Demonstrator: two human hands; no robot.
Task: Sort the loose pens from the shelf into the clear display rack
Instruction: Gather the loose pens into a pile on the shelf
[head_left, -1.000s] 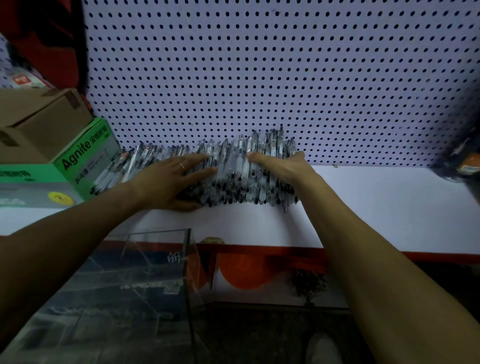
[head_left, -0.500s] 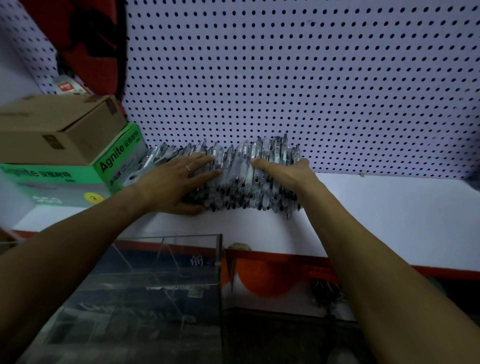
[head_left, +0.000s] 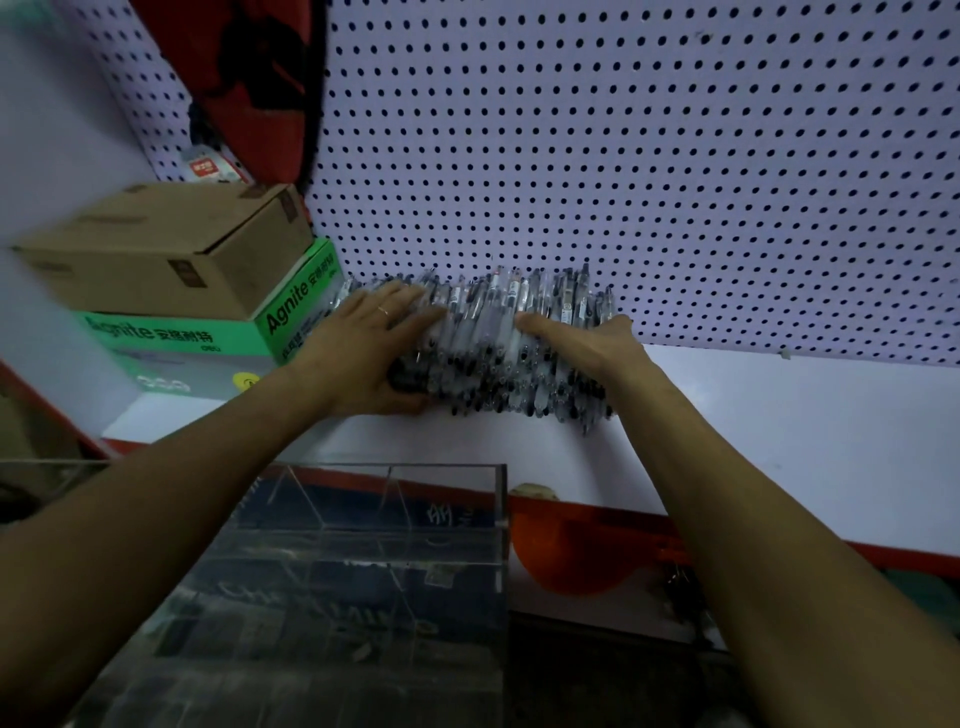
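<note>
The pile of pens (head_left: 498, 343) lies on the white shelf (head_left: 779, 415) against the pegboard (head_left: 623, 156). The left hand (head_left: 363, 353) rests on its left end, fingers straight; the right hand (head_left: 582, 340) presses flat against its right side. The clear display rack (head_left: 363, 571) stands below, near the front edge.

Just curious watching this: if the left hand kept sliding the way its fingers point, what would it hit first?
The left hand points rightward across the pile of pens, so it would likely push into more pens, then the right hand on the pile's far side.
</note>
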